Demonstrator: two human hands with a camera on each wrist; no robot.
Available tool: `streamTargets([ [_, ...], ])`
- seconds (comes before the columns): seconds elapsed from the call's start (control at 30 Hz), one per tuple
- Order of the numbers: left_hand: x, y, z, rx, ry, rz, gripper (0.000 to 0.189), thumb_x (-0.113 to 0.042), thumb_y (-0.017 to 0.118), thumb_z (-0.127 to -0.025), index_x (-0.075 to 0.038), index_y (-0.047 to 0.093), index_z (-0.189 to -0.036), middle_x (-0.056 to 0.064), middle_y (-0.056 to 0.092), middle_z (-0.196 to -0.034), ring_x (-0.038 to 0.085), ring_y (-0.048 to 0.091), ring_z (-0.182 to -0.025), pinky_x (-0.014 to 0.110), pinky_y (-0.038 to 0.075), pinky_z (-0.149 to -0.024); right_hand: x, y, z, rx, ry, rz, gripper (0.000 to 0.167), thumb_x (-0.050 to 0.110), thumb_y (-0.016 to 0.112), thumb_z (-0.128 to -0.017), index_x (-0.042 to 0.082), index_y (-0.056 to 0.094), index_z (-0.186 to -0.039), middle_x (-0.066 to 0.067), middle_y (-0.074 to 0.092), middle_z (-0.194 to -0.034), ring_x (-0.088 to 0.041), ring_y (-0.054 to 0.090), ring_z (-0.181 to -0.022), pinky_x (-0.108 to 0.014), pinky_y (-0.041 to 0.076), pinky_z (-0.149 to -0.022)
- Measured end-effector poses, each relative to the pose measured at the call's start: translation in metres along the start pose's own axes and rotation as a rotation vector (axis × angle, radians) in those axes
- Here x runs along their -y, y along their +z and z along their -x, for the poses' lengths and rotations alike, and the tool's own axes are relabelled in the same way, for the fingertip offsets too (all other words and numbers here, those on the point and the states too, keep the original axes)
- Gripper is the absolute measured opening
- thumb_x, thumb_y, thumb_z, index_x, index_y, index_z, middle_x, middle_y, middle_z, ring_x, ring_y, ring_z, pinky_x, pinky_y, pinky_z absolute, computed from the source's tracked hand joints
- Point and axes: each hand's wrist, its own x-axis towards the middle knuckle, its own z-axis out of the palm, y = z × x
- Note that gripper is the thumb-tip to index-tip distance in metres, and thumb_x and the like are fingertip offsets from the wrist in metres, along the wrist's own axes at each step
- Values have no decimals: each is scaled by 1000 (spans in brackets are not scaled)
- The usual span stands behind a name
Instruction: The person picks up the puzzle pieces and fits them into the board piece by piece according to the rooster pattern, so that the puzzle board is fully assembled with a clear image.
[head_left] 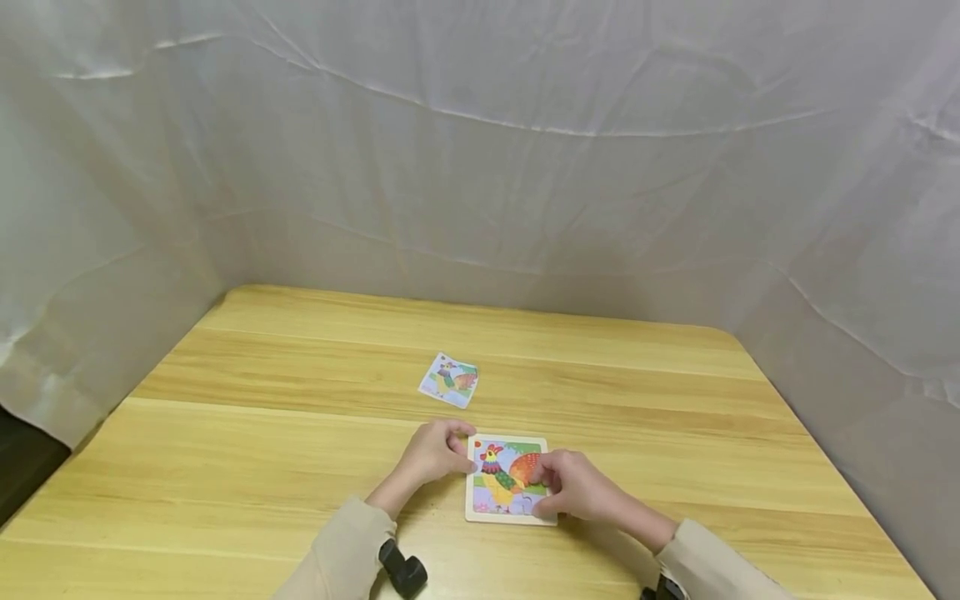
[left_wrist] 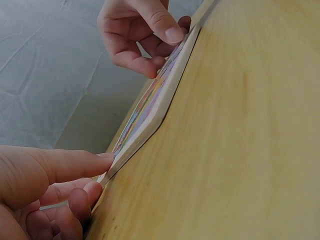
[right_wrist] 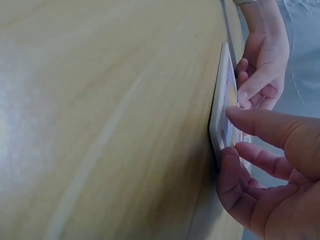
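A square jigsaw puzzle (head_left: 504,482) of a colourful rooster, in a pale wooden frame (head_left: 506,517), lies flat on the table. My left hand (head_left: 437,454) holds the frame's left side, its thumb (left_wrist: 97,162) on the top face and the other fingers curled beside the edge. At the right side is my right hand (head_left: 581,487); its thumb (right_wrist: 245,117) and index finger touch the picture near the lower right, and another finger bends against the frame's edge. Some pieces under the right hand are hidden. Whether a single piece is pinched there does not show.
A small paper picture (head_left: 450,381) of the same rooster lies behind the puzzle, slightly left. The wood-grain table (head_left: 262,467) has rounded far corners. Pale cloth (head_left: 480,167) hangs behind it and at both sides. A dark wrist strap (head_left: 403,571) shows on the left sleeve.
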Motion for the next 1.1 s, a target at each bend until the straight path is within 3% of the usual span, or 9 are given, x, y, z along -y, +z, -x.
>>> streamTargets([
  [0.23, -2, -1, 0, -2, 9, -12, 44, -2, 76, -65, 2, 61, -106, 0, 52, -62, 10, 43, -49, 23, 35, -44, -3, 2, 1, -22, -53, 8, 19, 6, 75, -68, 4, 65, -85, 1, 52, -75, -8, 45, -61, -21, 41, -55],
  [0.57, -2, -3, 0, -5, 14, -13, 44, -3, 76, -65, 2, 61, -106, 0, 52, -62, 10, 43, -49, 23, 34, -44, -2, 4, 2, -32, -84, 81, 15, 6, 74, -68, 1, 70, -81, 4, 53, -76, -8, 44, -63, -19, 41, -53],
  [0.93, -1, -3, -1, -10, 28, -22, 43, -3, 76, -65, 2, 61, -106, 0, 52, -61, 11, 43, -50, 24, 35, -45, -2, 2, 3, -48, -84, 46, 22, 5, 72, -72, -2, 69, -93, 1, 54, -76, -3, 41, -55, -20, 39, -48],
  [1.1, -2, -3, -1, -11, 30, -28, 43, -3, 76, -65, 2, 61, -105, -1, 52, -61, 11, 44, -51, 25, 36, -45, -1, 2, 4, -18, -118, 137, 18, 8, 71, -73, 0, 70, -90, 6, 47, -73, -5, 38, -58, -18, 37, -50],
])
